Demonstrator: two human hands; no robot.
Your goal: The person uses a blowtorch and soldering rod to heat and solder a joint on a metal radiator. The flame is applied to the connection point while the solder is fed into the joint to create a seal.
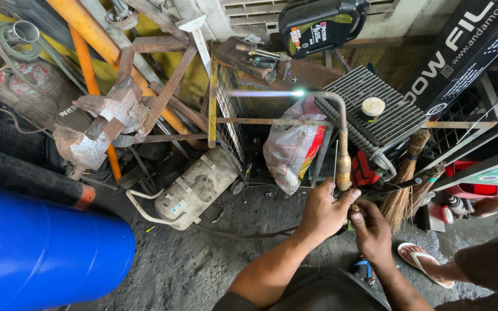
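Lit gas torch held in both hands, flame aimed away over the clutter.

One blue drum [41, 253] far left, one rusty bench vise [96, 126], one compressor tank [194, 187] on the floor. Left hand [324, 213] fingers wrapped round the torch [342, 155] handle, keeping it upright; right hand [370, 230] fingers pinch its valve base. One flame, pointing left. One radiator core [376, 109], two brooms [407, 178].

left: bare floor [203, 259] open | ahead: plastic bag [292, 147], finned radiator [376, 109] block | right: brooms [404, 184]
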